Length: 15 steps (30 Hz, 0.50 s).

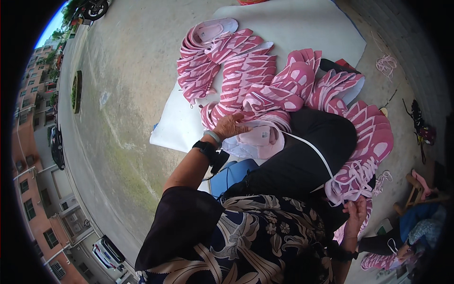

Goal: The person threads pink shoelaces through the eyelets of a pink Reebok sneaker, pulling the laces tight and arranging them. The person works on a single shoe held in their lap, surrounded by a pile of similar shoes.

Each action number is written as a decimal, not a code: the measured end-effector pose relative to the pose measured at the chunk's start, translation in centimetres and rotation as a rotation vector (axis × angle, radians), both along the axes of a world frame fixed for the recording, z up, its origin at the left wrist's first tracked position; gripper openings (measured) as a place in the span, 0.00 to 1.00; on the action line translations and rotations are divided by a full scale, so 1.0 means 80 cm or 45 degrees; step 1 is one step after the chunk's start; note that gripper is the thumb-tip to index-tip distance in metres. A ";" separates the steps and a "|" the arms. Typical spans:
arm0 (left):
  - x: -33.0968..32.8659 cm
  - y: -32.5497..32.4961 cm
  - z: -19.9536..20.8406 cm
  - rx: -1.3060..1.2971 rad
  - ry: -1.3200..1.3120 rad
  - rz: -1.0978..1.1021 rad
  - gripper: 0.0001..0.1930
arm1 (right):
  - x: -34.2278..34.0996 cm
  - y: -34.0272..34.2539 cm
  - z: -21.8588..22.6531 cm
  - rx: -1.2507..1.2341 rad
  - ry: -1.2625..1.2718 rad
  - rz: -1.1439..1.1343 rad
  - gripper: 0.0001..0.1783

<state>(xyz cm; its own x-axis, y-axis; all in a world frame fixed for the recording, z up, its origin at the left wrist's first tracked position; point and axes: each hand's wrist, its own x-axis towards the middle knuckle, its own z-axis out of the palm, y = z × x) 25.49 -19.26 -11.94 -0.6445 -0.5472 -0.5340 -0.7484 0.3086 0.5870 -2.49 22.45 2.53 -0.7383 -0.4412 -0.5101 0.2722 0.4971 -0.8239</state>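
Note:
Pink-and-white shoe uppers [248, 78] lie nested in long overlapping rows in front of me. My left hand [231, 127] rests at the near end of one row, fingers apart, beside an upper with a pale pink insole [260, 136]. A white shoelace [314, 150] runs slack from there across my dark-trousered leg to a laced upper [353, 180] at my right. My right hand [355, 213] is closed at the lower end of that upper, with its fingertips pinching the lace; the exact grip is partly hidden.
A white sheet [307, 28] lies under the rows on the concrete. Loose pink laces [386, 65] lie at the far right. Another person's hand [404, 252] holds similar uppers at the lower right, near a wooden stool [414, 193]. Parked vehicles stand at left.

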 end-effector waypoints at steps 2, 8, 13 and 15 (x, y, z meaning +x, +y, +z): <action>-0.008 0.002 0.004 0.282 -0.130 -0.061 0.50 | -0.002 0.001 -0.002 0.038 0.014 0.005 0.18; 0.018 -0.047 0.013 1.060 -0.068 0.118 0.49 | -0.006 -0.002 0.012 0.090 0.065 -0.017 0.13; 0.139 -0.039 -0.042 1.182 0.140 0.734 0.48 | -0.027 -0.037 0.043 0.100 0.763 0.032 0.07; 0.161 -0.007 -0.062 1.258 0.126 0.826 0.50 | -0.024 -0.084 0.060 0.084 1.041 0.228 0.07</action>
<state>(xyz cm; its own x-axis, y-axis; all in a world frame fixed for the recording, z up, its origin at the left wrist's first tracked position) 38.35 -19.85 -16.90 -0.4609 -0.1654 -0.8719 -0.5358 -0.7314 0.4220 -4.37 15.74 7.35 -0.8081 -0.5753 0.1264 -0.4860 0.5299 -0.6950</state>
